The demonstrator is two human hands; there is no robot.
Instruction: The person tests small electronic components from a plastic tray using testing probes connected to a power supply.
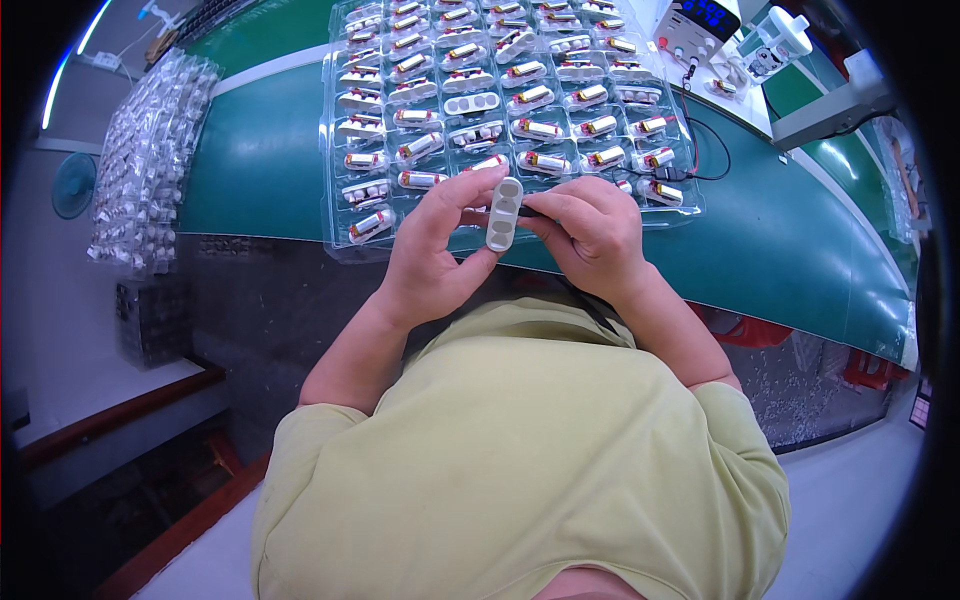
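Green counter runs across upper frame, carrying a clear blister tray full of small cylindrical cells. Left hand at centre frame, grip pinched on a white oblong plastic holder with three round holes, held upright just below tray edge. Right hand touches holder's right side, grip closed on a thin dark piece there. Power supply upper right.

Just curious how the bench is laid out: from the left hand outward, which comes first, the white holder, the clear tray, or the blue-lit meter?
1. White holder, held in the left hand.
2. Clear tray, just beyond.
3. Blue-lit meter, far right corner.
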